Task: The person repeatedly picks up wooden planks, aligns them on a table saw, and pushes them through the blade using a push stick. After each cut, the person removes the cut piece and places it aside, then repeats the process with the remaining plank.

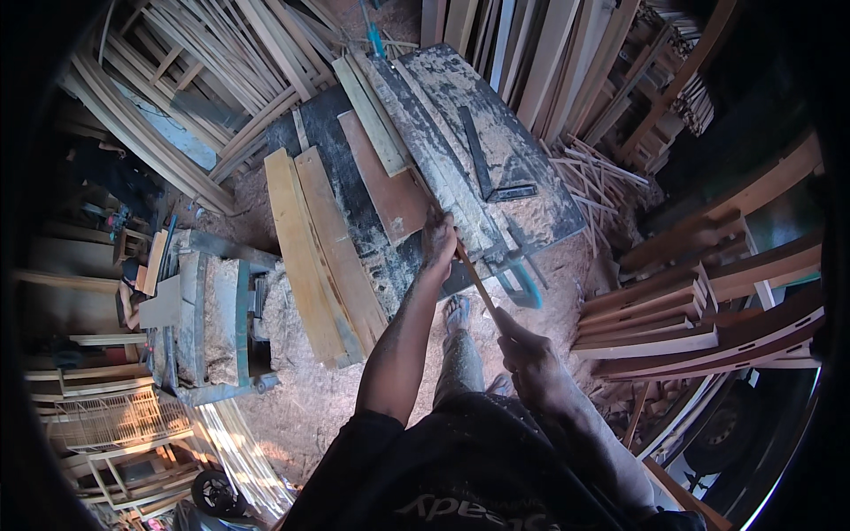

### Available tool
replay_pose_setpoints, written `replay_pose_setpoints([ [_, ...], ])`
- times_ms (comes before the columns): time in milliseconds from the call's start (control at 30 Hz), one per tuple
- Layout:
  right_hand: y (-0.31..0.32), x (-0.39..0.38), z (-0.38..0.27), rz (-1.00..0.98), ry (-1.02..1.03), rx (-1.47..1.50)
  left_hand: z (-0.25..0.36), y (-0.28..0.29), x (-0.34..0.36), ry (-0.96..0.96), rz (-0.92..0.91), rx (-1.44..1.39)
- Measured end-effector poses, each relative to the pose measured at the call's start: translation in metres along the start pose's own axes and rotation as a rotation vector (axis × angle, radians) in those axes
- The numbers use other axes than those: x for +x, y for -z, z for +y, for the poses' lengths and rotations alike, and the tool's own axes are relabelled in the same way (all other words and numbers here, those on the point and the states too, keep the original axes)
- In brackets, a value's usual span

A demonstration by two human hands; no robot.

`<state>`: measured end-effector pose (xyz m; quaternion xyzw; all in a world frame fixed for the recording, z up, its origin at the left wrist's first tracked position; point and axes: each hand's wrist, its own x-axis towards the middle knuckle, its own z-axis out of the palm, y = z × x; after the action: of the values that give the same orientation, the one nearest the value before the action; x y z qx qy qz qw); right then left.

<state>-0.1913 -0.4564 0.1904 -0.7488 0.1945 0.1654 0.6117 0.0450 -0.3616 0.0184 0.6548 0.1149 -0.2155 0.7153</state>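
Note:
A thin wooden strip (478,281) slants between my two hands at the near edge of a black, sawdust-covered work table (553,199). My right hand (529,350) is closed round its near end, out in front of my body. Farther off, my left hand (438,237) is closed on the strip by the table edge; its fingertips are partly in shadow. Beyond that hand runs a long straight rail (416,115), with a pale board (370,115) alongside it. A brown board (382,177) lies flat left of the rail, and a black L-shaped square (479,159) lies to the right.
Long planks (305,257) lean at the table's left side. Another dusty machine (208,310) stands farther left, near a person's arm (131,310). Stacked timber (655,327) is on the right, lumber (558,71) behind. A teal part (527,285) juts below the table edge.

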Motion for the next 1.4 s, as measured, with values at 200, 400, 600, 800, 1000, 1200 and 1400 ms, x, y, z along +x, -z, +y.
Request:
replay_pose_setpoints([
  [200, -0.022, 0.042, 0.007, 0.064, 0.073, 0.02, 0.03, 0.012, 0.033, 0.012, 0.045, 0.196],
  [400, -0.021, 0.107, -0.032, 0.05, 0.434, -0.243, 0.084, 0.051, -0.04, -0.73, 0.323, 0.55],
  [600, -0.037, 0.352, -0.239, 0.003, -0.117, 0.221, 0.122, 0.124, -0.13, -1.136, 0.525, 0.759],
  [800, -0.031, 0.377, -0.249, -0.092, 0.1, 0.002, 0.143, 0.187, -0.092, -0.637, 0.748, 0.333],
  [1000, -0.025, 0.313, -0.241, 0.03, 0.045, -0.211, 0.157, 0.209, -0.036, -0.538, 0.724, 0.338],
  [1200, -0.017, 0.299, -0.242, -0.006, -0.165, -0.099, 0.152, 0.21, 0.007, -0.546, 0.581, 0.401],
  [1400, -0.015, 0.271, -0.245, -0.159, -0.128, -0.278, 0.123, 0.224, 0.066, -0.523, 0.502, 0.667],
])
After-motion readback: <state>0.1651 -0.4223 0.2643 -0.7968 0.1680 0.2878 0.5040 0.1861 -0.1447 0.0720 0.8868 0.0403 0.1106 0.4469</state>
